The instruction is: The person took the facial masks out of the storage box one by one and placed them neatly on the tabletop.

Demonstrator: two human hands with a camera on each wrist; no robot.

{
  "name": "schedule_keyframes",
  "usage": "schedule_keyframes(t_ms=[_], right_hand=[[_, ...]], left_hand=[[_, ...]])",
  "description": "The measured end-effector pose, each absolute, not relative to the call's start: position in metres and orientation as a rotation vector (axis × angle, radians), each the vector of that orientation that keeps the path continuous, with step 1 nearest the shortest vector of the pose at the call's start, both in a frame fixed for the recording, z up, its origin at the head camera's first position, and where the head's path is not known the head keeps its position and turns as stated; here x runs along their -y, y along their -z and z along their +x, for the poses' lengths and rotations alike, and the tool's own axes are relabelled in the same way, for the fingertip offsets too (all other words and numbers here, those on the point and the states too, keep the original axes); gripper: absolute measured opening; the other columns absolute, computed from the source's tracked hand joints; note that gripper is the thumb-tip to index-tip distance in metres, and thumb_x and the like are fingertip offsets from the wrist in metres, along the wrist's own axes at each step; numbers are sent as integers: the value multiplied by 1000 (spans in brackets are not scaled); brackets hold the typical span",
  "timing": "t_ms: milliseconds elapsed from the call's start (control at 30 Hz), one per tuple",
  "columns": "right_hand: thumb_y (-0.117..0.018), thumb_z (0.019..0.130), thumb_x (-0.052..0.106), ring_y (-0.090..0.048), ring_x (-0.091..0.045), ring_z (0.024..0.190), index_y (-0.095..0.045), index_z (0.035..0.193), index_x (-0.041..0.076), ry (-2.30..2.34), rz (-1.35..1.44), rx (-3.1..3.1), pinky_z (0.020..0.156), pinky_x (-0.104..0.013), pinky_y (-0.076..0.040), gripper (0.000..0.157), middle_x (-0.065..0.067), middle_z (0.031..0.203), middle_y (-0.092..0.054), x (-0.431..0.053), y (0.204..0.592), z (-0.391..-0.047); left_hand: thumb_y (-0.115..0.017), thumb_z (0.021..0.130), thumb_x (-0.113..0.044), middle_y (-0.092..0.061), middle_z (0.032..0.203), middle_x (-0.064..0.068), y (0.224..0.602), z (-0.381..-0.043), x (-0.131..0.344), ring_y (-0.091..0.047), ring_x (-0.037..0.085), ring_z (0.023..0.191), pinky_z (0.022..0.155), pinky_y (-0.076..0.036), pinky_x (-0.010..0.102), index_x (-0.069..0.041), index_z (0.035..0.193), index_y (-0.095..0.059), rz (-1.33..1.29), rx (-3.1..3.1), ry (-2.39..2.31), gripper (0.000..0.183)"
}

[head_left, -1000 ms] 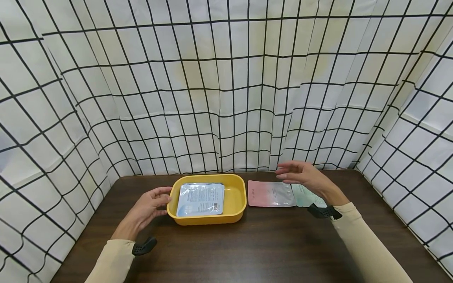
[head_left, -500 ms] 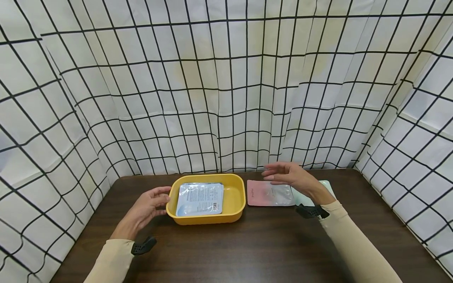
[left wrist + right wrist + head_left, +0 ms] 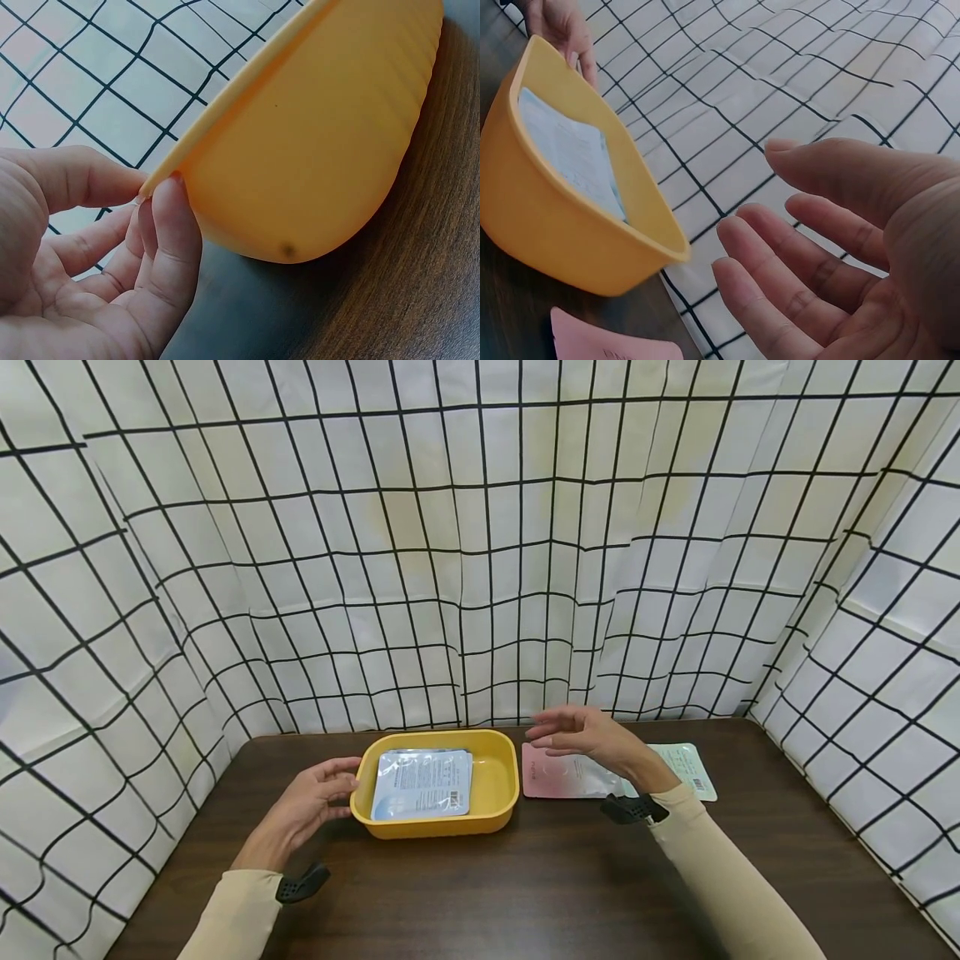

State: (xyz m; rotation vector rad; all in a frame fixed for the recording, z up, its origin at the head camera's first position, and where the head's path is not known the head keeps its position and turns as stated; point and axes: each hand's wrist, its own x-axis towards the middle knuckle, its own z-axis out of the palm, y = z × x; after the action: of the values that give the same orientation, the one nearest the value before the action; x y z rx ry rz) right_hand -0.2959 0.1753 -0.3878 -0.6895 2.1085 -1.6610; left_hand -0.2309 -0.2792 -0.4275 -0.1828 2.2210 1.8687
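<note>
My left hand [image 3: 306, 806] pinches the left rim of a yellow plastic tub [image 3: 497, 783] between thumb and fingers, as the left wrist view shows at the tub's rim [image 3: 217, 112]. Inside the tub, toward its left, lie light-blue foil packets [image 3: 423, 783], the top one with its printed back up. My right hand [image 3: 596, 745] hovers over a pink-to-silver foil packet [image 3: 551, 775] lying right of the tub. Its fingers are loosely bent and hold nothing in the right wrist view. A mint-green packet [image 3: 682, 768] lies to the right, partly hidden behind the right wrist.
Everything stands on a dark brown wooden table [image 3: 465, 902]. White cloth with a black grid [image 3: 480, 568] encloses the table's back and both sides. A black wrist strap [image 3: 633, 808] sits on the right wrist, and another black strap [image 3: 303, 883] on the left.
My right hand has moved left, from over the green packet's side to above the pink packet, uncovering more of the green one. The left hand and the tub have stayed put.
</note>
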Motion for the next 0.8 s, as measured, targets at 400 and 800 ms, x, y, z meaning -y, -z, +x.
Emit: schedule_keyframes(t_ms=[400, 800], right_hand=[[-76, 92, 21, -62, -30, 125, -55, 144, 9, 1630, -697, -2069, 104, -53, -48, 57, -14, 137, -63, -145, 388, -299], [-75, 93, 22, -63, -28, 124, -57, 142, 9, 1587, -742, -2025, 101, -43, -53, 54, -12, 136, -65, -121, 388, -303]], left_hand=[[-64, 100, -17, -58, 132, 16, 428, -232, 280, -61, 23, 99, 81, -58, 33, -3, 153, -38, -188, -2220, -1871, 61], [-63, 100, -18, -53, 140, 21, 429, -231, 280, -61, 24, 101, 81, -58, 33, -3, 155, -35, -178, -2218, -1868, 63]])
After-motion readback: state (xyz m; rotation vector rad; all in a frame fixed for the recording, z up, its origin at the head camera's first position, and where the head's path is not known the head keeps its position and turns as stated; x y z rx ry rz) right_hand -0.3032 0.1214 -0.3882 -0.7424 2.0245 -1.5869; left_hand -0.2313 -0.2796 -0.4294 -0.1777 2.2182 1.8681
